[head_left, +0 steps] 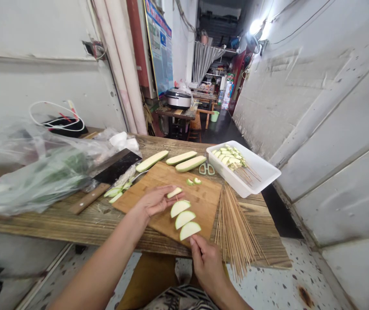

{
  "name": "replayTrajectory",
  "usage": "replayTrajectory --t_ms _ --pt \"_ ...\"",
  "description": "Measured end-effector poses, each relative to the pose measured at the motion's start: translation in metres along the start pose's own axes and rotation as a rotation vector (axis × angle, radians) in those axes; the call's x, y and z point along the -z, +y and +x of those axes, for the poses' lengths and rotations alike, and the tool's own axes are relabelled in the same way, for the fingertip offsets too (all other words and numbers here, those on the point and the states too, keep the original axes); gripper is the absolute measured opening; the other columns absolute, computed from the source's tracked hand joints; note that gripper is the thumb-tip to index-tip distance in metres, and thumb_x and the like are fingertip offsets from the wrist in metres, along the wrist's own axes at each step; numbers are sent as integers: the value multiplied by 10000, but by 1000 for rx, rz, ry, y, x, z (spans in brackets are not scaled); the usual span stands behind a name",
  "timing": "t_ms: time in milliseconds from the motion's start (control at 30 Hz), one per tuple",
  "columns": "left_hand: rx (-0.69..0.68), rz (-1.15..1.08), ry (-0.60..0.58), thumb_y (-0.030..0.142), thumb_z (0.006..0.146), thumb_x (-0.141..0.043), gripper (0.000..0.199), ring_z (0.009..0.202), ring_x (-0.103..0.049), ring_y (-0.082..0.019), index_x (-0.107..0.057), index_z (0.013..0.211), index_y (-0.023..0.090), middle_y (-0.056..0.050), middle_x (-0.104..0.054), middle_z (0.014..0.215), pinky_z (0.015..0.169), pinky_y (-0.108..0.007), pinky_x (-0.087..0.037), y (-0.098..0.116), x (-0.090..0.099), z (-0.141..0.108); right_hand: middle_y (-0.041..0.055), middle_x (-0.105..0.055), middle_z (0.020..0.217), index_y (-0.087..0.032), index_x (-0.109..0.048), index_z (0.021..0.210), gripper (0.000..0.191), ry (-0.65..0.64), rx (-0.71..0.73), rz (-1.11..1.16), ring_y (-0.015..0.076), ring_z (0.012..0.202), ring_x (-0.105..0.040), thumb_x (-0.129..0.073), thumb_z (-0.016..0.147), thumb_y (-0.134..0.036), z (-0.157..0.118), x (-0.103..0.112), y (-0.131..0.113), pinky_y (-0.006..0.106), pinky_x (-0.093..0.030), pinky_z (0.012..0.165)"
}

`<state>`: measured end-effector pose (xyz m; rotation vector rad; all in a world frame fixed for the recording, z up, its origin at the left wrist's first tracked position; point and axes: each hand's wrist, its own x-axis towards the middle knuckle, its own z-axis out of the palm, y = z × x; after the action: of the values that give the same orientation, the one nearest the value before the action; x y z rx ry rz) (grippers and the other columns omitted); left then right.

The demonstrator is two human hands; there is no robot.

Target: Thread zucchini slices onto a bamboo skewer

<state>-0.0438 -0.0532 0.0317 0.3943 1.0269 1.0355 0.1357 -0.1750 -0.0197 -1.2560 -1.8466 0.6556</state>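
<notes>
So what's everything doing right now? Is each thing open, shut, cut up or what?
Left hand: fingers at the top slice
Right hand: pinching near the skewer's lower end
Bamboo skewer: threaded with green squash slices
Long squash pieces: lying whole, peeled in strips
Cleaver: lying flat
Scissors: closed, lying down
White plastic tray: holding threaded skewers
Loose skewers: spread in a heap
Rice cooker: lid shut

Wooden tabletop (42, 221): cutting board (200, 202) center, cleaver (116, 167) and plastic bag (32, 172) left, white tray (255, 165) far right, loose skewers (236, 224) near right.
</notes>
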Motion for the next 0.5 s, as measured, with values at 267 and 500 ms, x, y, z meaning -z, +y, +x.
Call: replayTrajectory --t_ms 267,500 --pt "-1 22 -27 28 820 -477 155 776 -694 -227 -629 851 44 -150 -705 805 689 -298 -581 -1 0 2 28 -618 635 -161 -613 779 293 -24 -39 43 144 558 -563 -368 925 -228 3 -1 0 209 -347 528" --pt "-22 41 -30 23 808 -489 145 760 -695 -225 -630 839 41 -147 -701 780 677 -293 -582 -3 0 5 31 -615 629 -155 -616 777 299 -25 -71 67 143 545 -547 -362 917 -232 4 0 -1 212 -342 521"
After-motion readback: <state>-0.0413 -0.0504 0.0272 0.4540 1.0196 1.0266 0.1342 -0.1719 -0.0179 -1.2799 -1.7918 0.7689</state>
